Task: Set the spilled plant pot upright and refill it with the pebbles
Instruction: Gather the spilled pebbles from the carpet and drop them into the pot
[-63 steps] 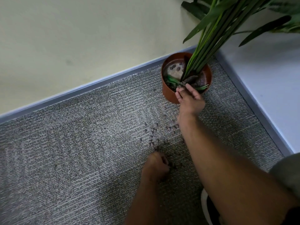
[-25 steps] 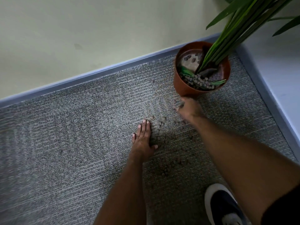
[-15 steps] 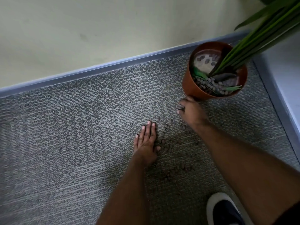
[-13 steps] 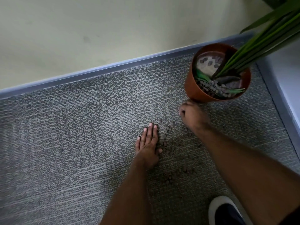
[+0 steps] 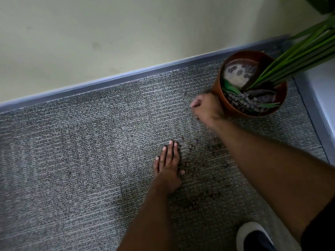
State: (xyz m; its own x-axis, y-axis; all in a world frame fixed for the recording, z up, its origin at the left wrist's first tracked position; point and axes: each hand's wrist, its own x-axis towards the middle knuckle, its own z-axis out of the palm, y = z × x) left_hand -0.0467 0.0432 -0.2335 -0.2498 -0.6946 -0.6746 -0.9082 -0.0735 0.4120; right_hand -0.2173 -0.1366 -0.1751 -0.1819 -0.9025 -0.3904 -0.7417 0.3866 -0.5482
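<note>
The terracotta pot [image 5: 216,86] stands upright on the grey carpet at the right, by the wall corner. Green stems [image 5: 290,58] lean out of it to the upper right, and some pebbles [image 5: 243,103] lie inside along its near side. More small brown pebbles [image 5: 191,161] are scattered on the carpet below the pot. My left hand [image 5: 168,167] lies flat on the carpet with straight fingers, touching the left edge of that scatter. My right hand [image 5: 206,107] is a closed fist just left of the pot's wall, curled round gathered pebbles that I cannot see.
A pale wall with a blue-grey skirting strip [image 5: 126,77] runs along the back. A white raised surface [image 5: 323,98] with a grey edge borders the carpet at the right. My shoe [image 5: 253,236] is at the bottom right.
My right hand has closed into a fist and risen from the carpet up beside the pot. My left hand went from curled over the pebbles to lying flat beside them.
</note>
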